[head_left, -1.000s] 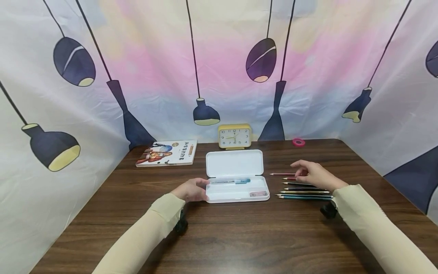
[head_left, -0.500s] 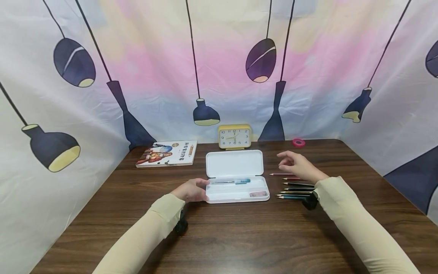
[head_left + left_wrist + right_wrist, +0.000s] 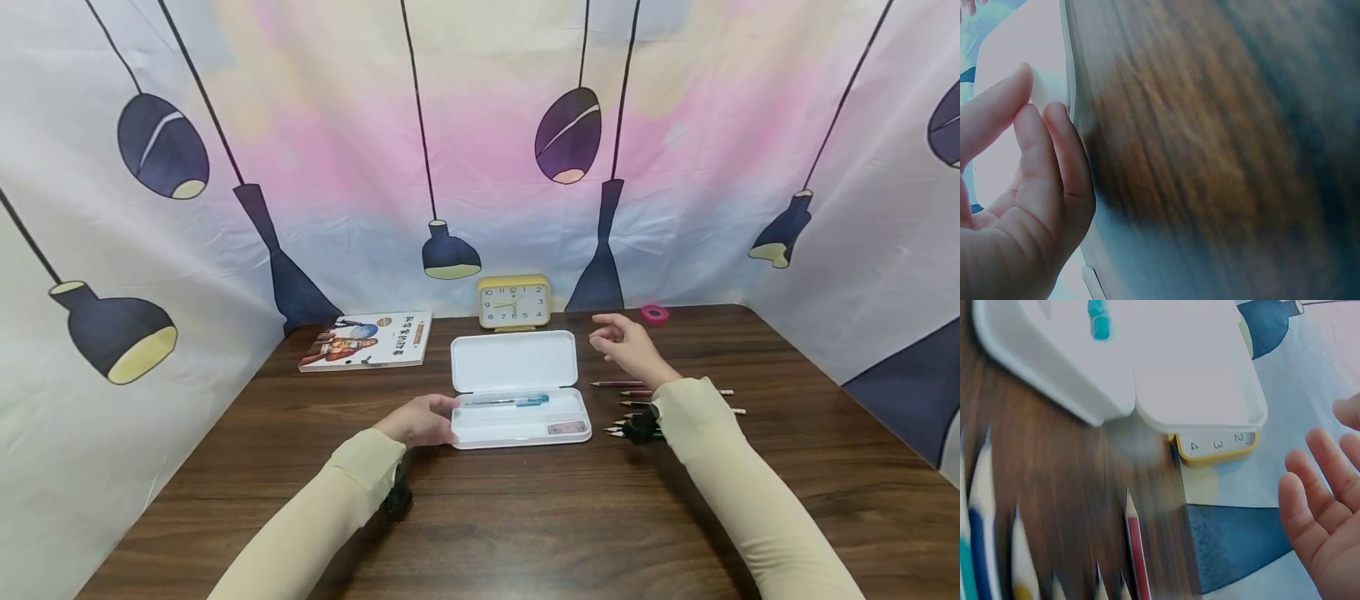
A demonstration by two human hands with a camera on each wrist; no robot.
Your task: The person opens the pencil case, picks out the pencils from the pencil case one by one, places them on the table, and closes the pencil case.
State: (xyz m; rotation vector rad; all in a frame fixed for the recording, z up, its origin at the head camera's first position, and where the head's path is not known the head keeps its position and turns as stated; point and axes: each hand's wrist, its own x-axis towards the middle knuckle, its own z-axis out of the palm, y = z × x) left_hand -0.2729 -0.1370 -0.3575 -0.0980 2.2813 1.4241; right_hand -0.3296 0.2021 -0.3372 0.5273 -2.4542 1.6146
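Observation:
A white pencil case (image 3: pixel 513 361) lies opened flat at mid-table, its lid toward the back. Inside are a pen with a light-blue end (image 3: pixel 531 401) and a small pinkish rectangular piece (image 3: pixel 567 427). My left hand (image 3: pixel 420 421) holds the case's left end; the left wrist view shows thumb and curled fingers (image 3: pixel 1038 169) at its rim. Raised past the case's right side, my right hand (image 3: pixel 630 346) has loosely bent fingers and nothing in them. Below it several pencils lie in a row, among them a red pencil (image 3: pixel 1138 550); the right forearm partly hides them.
Behind the case stands a yellow alarm clock (image 3: pixel 514 302). A picture book (image 3: pixel 367 340) lies at the back left. Near the back right edge is a round pink object (image 3: pixel 655 313). A curtain printed with lamps (image 3: pixel 360 167) encloses the table's back and sides.
From over the pencils, my right hand has moved left and toward the back, uncovering their right ends. The left hand keeps its place at the case.

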